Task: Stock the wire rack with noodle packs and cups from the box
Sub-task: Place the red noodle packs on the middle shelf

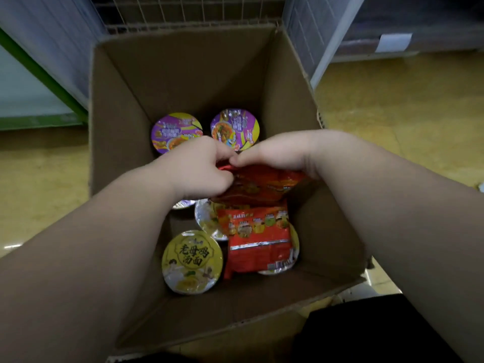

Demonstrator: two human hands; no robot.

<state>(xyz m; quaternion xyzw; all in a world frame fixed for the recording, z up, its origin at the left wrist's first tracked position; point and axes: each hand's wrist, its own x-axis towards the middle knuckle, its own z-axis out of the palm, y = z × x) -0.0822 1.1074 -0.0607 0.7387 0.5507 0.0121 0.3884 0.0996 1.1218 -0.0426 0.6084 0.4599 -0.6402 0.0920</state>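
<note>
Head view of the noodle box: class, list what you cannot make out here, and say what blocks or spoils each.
- Cups under the red noodle packs: lids mostly covered by the packs.
- Fingertips of the left hand and right hand: curled into the top pack, out of sight.
- Wire rack: cut off by the top edge.
- Purple cup lids: print too blurred to read.
- Cardboard box floor: hidden by its contents and both forearms.

- Left hand [195, 170] is bare, with no glove, ring or watch to be seen
- Right hand [277, 150] is likewise bare
- Both forearms are uncovered up to the picture's edge; no sleeve shows
- Dark, near-black clothing [366, 334] fills the lower right corner, its kind unclear
</note>
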